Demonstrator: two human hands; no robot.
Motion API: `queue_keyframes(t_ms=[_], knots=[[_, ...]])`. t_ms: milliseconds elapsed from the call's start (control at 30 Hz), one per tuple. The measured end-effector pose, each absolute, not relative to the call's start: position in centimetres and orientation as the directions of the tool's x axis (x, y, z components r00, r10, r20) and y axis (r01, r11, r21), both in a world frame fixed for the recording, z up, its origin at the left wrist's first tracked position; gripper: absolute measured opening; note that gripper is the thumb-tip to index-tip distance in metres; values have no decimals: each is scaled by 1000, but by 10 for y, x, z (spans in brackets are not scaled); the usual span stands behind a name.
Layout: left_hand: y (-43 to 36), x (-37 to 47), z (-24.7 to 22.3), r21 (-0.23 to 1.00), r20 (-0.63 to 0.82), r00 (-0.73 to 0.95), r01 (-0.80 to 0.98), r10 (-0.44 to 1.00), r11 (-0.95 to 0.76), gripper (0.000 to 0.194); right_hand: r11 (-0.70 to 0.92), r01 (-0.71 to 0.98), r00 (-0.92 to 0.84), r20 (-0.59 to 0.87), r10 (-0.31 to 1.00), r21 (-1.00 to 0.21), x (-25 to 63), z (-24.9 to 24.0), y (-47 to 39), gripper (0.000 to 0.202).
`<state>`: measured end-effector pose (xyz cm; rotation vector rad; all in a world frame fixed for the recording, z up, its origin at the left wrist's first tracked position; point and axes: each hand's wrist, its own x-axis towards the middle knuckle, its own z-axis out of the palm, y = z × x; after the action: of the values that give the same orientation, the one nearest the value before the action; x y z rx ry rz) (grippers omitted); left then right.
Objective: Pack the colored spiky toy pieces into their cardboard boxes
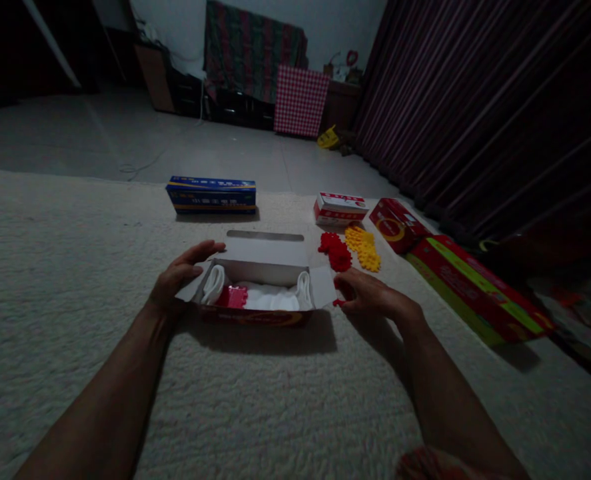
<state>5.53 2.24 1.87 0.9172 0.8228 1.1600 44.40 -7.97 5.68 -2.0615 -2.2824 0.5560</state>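
In front of me stands an open cardboard box [260, 319], its back lid and both side flaps folded out. Inside, a pink-red notched piece [232, 297] lies at the left beside white padding [270, 295], with a folded white strip [214, 285] at the left end and another at the right. My left hand [172, 280] grips the left flap, thumb on its upper edge. Beside the right flap, my right hand [370, 293] is curled with thumb and fingers around a small red plastic piece [338, 303], mostly hidden by the fingers.
Red toothed pieces [336, 251] and yellow toothed pieces [364, 248] lie beyond my right hand. A blue box [212, 197], a white-and-red box [340, 209], a dark red box [398, 225] and a long red-green box [480, 287] stand around on the pale quilted cover [275, 400].
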Motion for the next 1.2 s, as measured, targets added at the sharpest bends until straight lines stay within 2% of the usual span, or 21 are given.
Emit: queue_keyframes(t_ms=[100, 200, 300, 400, 500, 567, 700, 867, 1033, 1200], knots=[[27, 53, 13, 927, -16, 230, -361, 973, 101, 52, 79, 966, -125, -178, 976, -245, 451, 61, -77, 22], [29, 53, 8, 916, 13, 263, -391, 965, 94, 51, 137, 969, -133, 33, 991, -206, 454, 83, -75, 31], [30, 53, 6, 896, 33, 294, -433, 955, 102, 49, 284, 937, -221, 283, 933, -205, 433, 116, -74, 42], [31, 53, 5, 886, 45, 314, -450, 948, 107, 48, 440, 865, -345, 352, 870, -241, 388, 138, -72, 44], [32, 53, 3, 878, 45, 322, -465, 946, 116, 49, 552, 778, -487, 267, 832, -299, 342, 138, -62, 42], [33, 53, 2, 874, 48, 329, -472, 943, 120, 50, 563, 764, -543, 157, 825, -316, 320, 129, -54, 41], [32, 54, 3, 877, 57, 338, -467, 939, 115, 52, 493, 816, -537, -78, 840, -301, 304, 117, -44, 40], [32, 55, 5, 869, 46, 323, -480, 945, 122, 52, 427, 854, -504, -266, 822, -298, 298, 122, -43, 32], [33, 53, 3, 888, 46, 342, -444, 938, 118, 54, 423, 869, -493, -355, 795, -259, 291, 116, -40, 21], [34, 52, 2, 877, 64, 349, -467, 935, 114, 51, 473, 857, -515, -358, 779, -204, 287, 107, -36, 18]])
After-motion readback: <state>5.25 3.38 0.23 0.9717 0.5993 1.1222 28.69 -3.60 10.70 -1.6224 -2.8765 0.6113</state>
